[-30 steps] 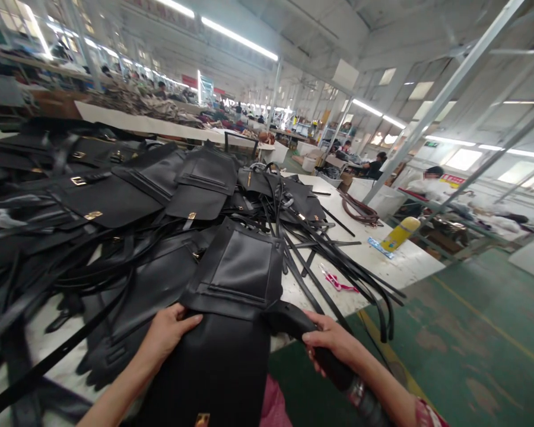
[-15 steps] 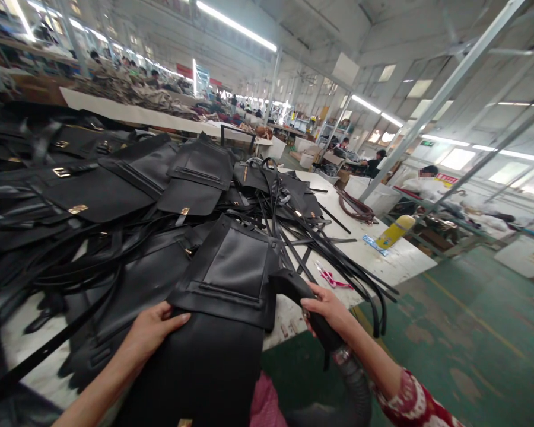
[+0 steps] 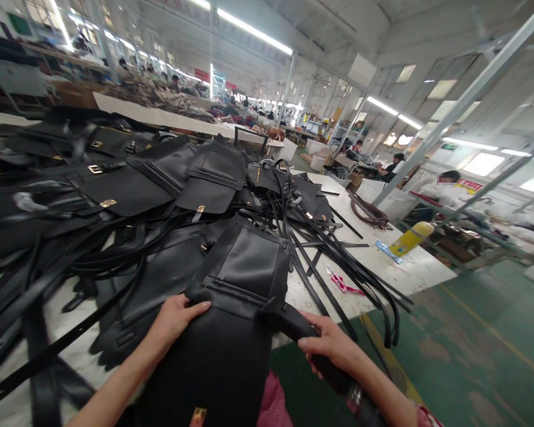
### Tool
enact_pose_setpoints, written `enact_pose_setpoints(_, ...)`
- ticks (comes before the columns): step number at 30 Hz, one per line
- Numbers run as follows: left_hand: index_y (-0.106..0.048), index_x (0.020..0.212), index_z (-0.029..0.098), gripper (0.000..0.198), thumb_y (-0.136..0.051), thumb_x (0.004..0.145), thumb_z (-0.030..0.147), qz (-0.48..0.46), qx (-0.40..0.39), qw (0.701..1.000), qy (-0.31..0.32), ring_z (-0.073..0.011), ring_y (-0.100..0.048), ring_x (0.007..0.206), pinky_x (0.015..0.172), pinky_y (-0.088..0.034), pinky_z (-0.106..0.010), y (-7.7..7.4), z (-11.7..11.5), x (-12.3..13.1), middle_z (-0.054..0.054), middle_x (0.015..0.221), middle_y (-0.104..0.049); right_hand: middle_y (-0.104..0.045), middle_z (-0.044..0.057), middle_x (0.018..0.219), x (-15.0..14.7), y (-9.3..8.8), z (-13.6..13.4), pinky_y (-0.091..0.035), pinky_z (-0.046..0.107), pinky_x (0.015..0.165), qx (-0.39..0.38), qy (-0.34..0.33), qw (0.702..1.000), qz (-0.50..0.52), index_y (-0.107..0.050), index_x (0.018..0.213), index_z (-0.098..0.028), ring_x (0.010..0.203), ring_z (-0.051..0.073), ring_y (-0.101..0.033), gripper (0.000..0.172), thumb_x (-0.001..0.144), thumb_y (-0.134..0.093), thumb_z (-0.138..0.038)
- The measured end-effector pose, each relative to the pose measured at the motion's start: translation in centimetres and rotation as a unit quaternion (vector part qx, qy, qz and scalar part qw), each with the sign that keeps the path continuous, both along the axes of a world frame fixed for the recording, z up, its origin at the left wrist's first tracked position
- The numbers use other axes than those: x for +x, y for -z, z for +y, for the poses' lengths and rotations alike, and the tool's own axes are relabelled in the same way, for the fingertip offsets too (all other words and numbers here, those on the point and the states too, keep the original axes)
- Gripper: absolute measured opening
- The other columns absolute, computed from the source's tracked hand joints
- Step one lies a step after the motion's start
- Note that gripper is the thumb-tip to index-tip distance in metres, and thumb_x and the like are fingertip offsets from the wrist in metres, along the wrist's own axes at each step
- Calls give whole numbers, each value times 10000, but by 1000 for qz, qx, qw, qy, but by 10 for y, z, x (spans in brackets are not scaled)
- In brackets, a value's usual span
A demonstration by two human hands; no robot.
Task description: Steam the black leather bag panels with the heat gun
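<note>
A black leather-like bag (image 3: 213, 356) with a flat pocket and a gold clasp hangs over the near edge of the table toward me. My left hand (image 3: 178, 320) pinches its left edge, thumb on top and fingers underneath. My right hand (image 3: 331, 344) is wrapped round a black hose nozzle (image 3: 289, 323), whose flat angled tip lies over the bag's right side, just below the pocket. I cannot tell whether the tip touches the leather. The hose end drops out of view at the bottom.
Black bags (image 3: 146, 184) and loose straps (image 3: 338, 267) are heaped across the white table (image 3: 409, 276). Pink-handled snips (image 3: 345, 284), a yellow bottle (image 3: 412, 238) and a coil of brown straps (image 3: 367, 210) lie to the right. Co-workers sit farther off; green floor borders the table.
The nozzle tip has moved from the pocket's right edge down and left onto the bag below the pocket. My left hand keeps its hold. The whole view has shifted slightly.
</note>
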State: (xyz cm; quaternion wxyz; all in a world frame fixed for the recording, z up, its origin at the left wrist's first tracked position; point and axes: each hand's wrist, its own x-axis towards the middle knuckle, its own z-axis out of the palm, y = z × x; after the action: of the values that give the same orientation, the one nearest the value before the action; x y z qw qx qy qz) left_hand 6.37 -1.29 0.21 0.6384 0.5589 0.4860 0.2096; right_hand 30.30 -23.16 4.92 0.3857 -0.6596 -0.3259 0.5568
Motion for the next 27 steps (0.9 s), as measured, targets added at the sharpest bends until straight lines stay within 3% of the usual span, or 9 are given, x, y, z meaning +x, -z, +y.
enact_pose_setpoints(6, -669, 729, 149, 294, -721, 544, 371, -20, -20, 1000, 7, -228, -650, 575, 542, -510, -304, 0, -6, -4, -60, 650, -714, -543, -64, 499, -15, -1, 25, -440, 210, 341, 62, 79, 995, -13, -395, 1285, -239, 370, 116, -519, 632, 696, -609, -320)
enact_pose_setpoints(9, -666, 739, 151, 294, -720, 546, 366, -27, -24, 999, 12, -230, -649, 575, 545, -509, -308, 3, -6, -6, -57, 647, -713, -565, -47, 522, -18, 2, 8, -445, 207, 347, 60, 97, 993, 3, -338, 1320, -212, 391, 123, -539, 690, 698, -616, -320)
enact_pose_setpoints(13, -672, 739, 154, 285, -721, 545, 357, -30, -7, 999, 9, -226, -649, 597, 560, -504, -296, 3, -5, -6, -43, 641, -711, -590, -24, 537, -19, 8, -27, -439, 197, 341, 2, 73, 997, 40, -305, 1338, -194, 395, 128, -553, 736, 683, -624, -299)
enact_pose_setpoints(15, -672, 748, 151, 292, -715, 553, 364, -42, -20, 999, 18, -229, -650, 606, 571, -506, -304, 2, -6, -6, -49, 671, -716, -586, -23, 525, -20, 12, -32, -433, 196, 332, -13, 71, 996, 50, -317, 1331, -180, 381, 127, -546, 739, 674, -627, -314)
enact_pose_setpoints(18, -672, 748, 140, 319, -715, 544, 381, -58, -41, 997, 27, -238, -650, 624, 593, -508, -321, 0, -9, -5, -66, 709, -720, -572, -32, 523, -22, 11, -13, -432, 200, 337, 7, 74, 997, 35, -324, 1328, -174, 385, 126, -542, 745, 672, -637, -338)
enact_pose_setpoints(21, -668, 766, 133, 331, -723, 536, 364, -82, -30, 996, 8, -234, -645, 650, 616, -504, -324, 2, -11, -7, -67, 741, -719, -555, -51, 522, -30, -2, 20, -436, 202, 355, 48, 61, 997, -1, -333, 1328, -206, 390, 112, -526, 714, 691, -634, -319)
enact_pose_setpoints(27, -662, 874, 147, 324, -701, 594, 306, -183, -38, 982, -32, -184, -624, 673, 628, -483, -286, 11, -12, -14, -48, 803, -711, -542, -71, 556, -64, -24, 79, -409, 170, 331, 85, -72, 994, 19, -432, 1266, -303, 371, 76, -482, 618, 688, -629, -210)
